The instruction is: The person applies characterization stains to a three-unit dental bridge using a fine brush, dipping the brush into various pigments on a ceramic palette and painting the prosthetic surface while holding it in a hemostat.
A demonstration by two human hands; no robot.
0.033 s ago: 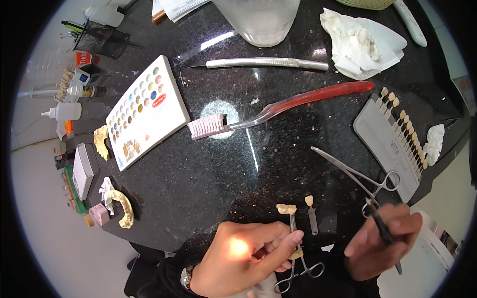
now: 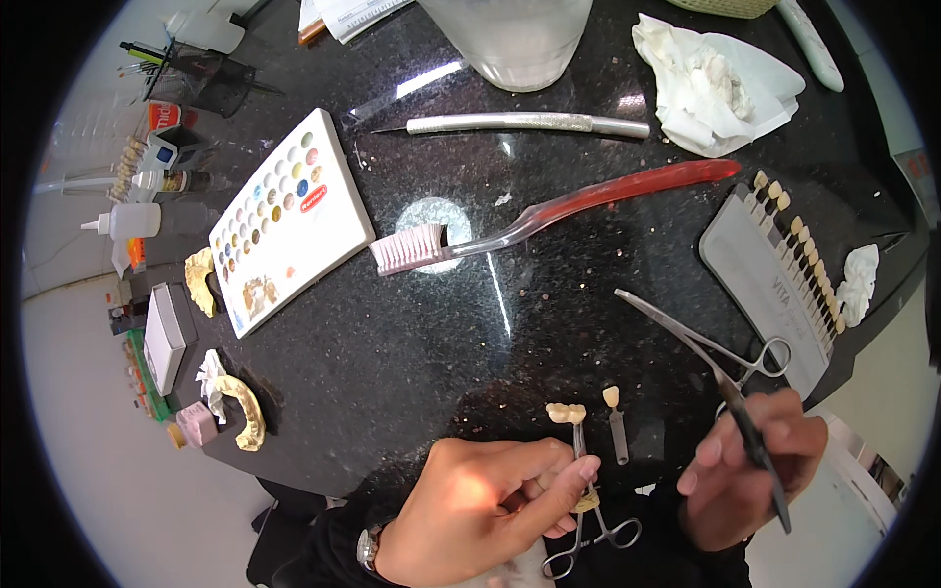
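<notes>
My left hand (image 2: 480, 510) is closed around a pair of locking forceps (image 2: 579, 524) at the near edge of the table, its ring handles pointing toward me. At the forceps' far end sits a small tooth-coloured dental bridge (image 2: 566, 414). A yellowish piece (image 2: 586, 502) is on the forceps' shank below my thumb. Beside the bridge a single shade-guide tooth on a grey tab (image 2: 616, 426) lies on the table. My right hand (image 2: 755, 470), at the right, pinches a slim dark brush-like tool (image 2: 753, 436), its narrow end pointing up and left.
A second pair of forceps (image 2: 676, 328) lies past my right hand, near a grey shade guide (image 2: 760, 284). Farther back are a red-handled toothbrush (image 2: 588, 203), a silver knife (image 2: 520, 123), crumpled tissue (image 2: 716, 88) and a tub (image 2: 510, 44). Leftward are a white stain palette (image 2: 294, 225) and a plaster arch (image 2: 245, 412).
My right hand has shifted slightly and the dark tool in it has tilted, its narrow end a little farther up and left. My left hand and the forceps stay in place.
</notes>
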